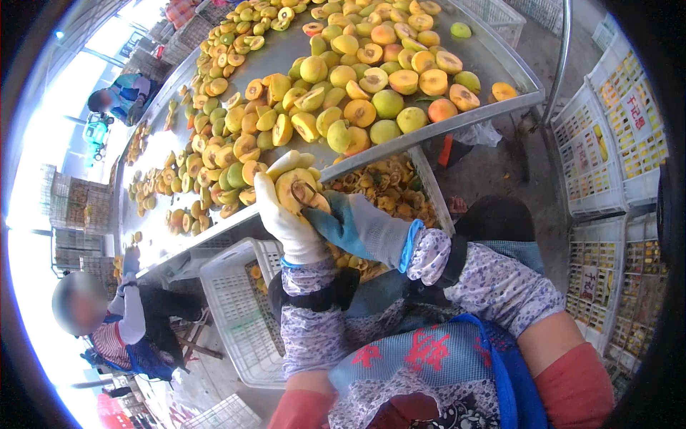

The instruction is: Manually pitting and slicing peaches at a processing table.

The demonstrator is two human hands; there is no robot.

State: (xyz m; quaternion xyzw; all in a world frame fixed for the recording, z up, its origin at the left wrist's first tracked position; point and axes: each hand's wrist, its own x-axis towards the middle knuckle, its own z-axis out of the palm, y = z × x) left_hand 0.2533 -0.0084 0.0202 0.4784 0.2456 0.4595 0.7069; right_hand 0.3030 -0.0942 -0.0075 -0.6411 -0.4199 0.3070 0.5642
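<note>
My left hand (pixel 281 222), in a white glove, is wrapped around a yellow peach half (pixel 290 189) with its cut face turned up. My right hand (pixel 356 217), in a grey glove with a teal coated palm, presses against the same fruit. From its fingers a thin, dark, curved pitting tool (pixel 306 187) reaches to the stone hollow; the glove hides its handle. Both hands are just over the near edge of a metal table (pixel 485 48). On the table, beyond my hands, lies a heap of halved and whole peaches (pixel 321 102).
Below the table edge, a bin holds peach scraps (pixel 399 187). A white plastic crate (pixel 236 300) stands at my left, and stacked crates of fruit (pixel 595 161) at my right. Two other people sit along the table's left side, one near (pixel 128 322), one farther (pixel 126 96).
</note>
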